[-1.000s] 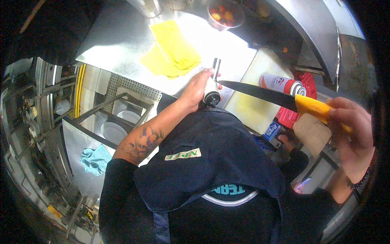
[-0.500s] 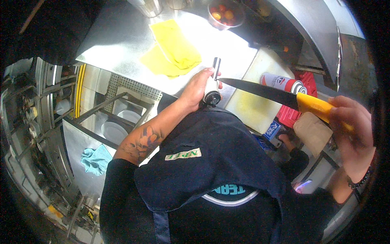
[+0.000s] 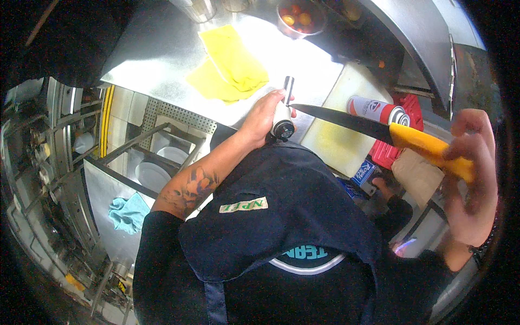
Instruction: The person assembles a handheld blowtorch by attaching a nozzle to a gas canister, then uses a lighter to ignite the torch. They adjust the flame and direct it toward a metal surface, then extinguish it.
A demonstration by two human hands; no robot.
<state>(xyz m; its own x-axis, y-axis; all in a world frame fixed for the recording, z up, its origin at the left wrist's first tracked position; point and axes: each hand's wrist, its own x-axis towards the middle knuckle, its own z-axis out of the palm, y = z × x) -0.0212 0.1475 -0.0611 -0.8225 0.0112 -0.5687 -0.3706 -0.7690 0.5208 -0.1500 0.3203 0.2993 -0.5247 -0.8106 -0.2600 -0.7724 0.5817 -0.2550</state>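
Observation:
In my left hand (image 3: 264, 116) I grip a torch head (image 3: 283, 122) with a white body, a black knob and a shiny metal tube pointing away from me. My right hand (image 3: 472, 179), partly blurred, is at the end of the yellow handle of a large knife (image 3: 346, 122). Some of its fingers are lifted off the handle. The dark blade points left, its tip at the torch head near the base of the tube. A white and red gas can (image 3: 377, 110) lies on its side just behind the blade, on a cutting board (image 3: 336, 142).
A yellow cloth (image 3: 230, 65) lies on the steel counter (image 3: 151, 70). Beyond it stands a bowl of small tomatoes (image 3: 300, 20). A red crate (image 3: 385, 153) and a brown paper bag (image 3: 417, 176) are at right, near another person's hand (image 3: 383, 188). A blue cloth (image 3: 128, 213) and plates (image 3: 154, 176) sit at left.
My right hand has shifted toward the end of the knife handle, and its upper fingers have opened away from it. The knife has moved slightly left. My left hand has stayed still.

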